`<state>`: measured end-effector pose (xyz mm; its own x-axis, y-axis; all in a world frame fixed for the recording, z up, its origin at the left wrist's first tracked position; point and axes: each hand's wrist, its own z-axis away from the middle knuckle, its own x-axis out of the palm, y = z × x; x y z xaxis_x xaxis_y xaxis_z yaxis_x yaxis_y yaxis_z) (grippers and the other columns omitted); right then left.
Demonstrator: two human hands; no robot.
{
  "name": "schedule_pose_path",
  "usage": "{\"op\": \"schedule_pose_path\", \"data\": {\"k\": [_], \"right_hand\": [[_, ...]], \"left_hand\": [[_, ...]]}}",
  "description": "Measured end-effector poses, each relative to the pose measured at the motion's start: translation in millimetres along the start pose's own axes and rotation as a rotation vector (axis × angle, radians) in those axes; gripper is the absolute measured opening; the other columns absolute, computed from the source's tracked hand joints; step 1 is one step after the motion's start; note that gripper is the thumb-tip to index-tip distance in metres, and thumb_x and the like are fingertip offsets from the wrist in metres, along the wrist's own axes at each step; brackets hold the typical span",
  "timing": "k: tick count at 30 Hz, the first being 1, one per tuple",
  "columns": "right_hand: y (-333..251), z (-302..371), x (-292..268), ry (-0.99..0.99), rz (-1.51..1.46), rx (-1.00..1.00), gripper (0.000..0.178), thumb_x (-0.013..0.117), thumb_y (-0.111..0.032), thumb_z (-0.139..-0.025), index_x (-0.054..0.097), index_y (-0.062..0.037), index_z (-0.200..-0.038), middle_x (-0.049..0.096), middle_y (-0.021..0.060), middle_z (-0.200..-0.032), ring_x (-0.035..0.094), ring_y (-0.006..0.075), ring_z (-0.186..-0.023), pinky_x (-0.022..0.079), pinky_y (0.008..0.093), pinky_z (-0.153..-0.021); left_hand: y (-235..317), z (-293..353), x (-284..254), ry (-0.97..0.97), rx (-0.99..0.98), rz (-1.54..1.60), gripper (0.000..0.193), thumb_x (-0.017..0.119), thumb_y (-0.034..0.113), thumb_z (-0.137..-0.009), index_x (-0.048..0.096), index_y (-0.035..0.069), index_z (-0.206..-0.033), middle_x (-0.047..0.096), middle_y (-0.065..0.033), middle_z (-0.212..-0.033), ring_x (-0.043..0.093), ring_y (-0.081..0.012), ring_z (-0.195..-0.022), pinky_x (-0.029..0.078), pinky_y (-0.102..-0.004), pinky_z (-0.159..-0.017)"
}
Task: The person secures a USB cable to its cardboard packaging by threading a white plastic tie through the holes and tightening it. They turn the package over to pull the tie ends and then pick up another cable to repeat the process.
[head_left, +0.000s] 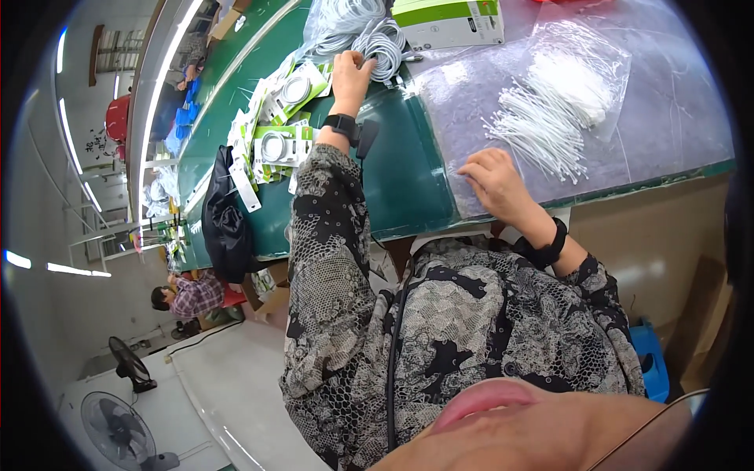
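My left hand reaches to the far side of the green table and pinches the edge of a coiled grey-white cable. More coiled cables in clear plastic lie just beyond it. My right hand hovers over or rests on the clear-covered part of the table, fingers loosely bent and apart, with nothing visible in them. To the right of that hand a bundle of white cable ties spills from a clear plastic bag.
Green-and-white packages with coiled cables are heaped left of my left forearm. A black cloth or bag hangs over the table's left edge. A green-and-white box stands at the back. Another person sits far left.
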<state>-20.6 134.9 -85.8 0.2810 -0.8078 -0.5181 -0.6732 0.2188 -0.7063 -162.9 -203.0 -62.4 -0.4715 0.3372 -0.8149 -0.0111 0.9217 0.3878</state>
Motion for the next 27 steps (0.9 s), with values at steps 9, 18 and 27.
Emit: {"op": "schedule_pose_path", "data": {"k": [9,18,27], "right_hand": [[9.4,-5.7,-3.9,-0.065,-0.111,-0.001,0.015,0.063,0.001,-0.075,0.063,-0.0072,-0.087,0.059,0.0064,-0.088,0.056,0.0253,-0.09,0.038,0.0379,-0.088],[2.8,-3.0,-5.8,-0.008,-0.124,0.016,0.013,0.063,0.001,-0.075,0.063,-0.0067,-0.086,0.06,0.0059,-0.086,0.056,0.0251,-0.091,0.038,0.0365,-0.088],[-2.0,1.1,-0.8,-0.044,-0.021,0.037,0.013,0.063,0.001,-0.077,0.064,-0.006,-0.087,0.06,0.0068,-0.086,0.056,0.0251,-0.089,0.04,0.0356,-0.085]], "left_hand": [[5.2,-16.8,-20.4,-0.351,-0.209,-0.132,0.02,0.066,0.016,-0.077,0.059,0.003,-0.089,0.062,-0.0118,-0.084,0.061,-0.0215,-0.074,0.049,-0.0315,-0.069],[-17.7,-11.5,-68.9,-0.426,-0.458,0.825,0.013,0.058,0.014,-0.09,0.058,0.003,-0.097,0.065,-0.0058,-0.088,0.061,-0.0114,-0.069,0.049,-0.023,-0.066],[23.8,21.6,-90.9,-0.353,-0.249,1.567,0.012,0.054,0.011,-0.095,0.056,0.003,-0.103,0.064,-0.0077,-0.095,0.059,-0.0123,-0.078,0.049,-0.0264,-0.072]]}}
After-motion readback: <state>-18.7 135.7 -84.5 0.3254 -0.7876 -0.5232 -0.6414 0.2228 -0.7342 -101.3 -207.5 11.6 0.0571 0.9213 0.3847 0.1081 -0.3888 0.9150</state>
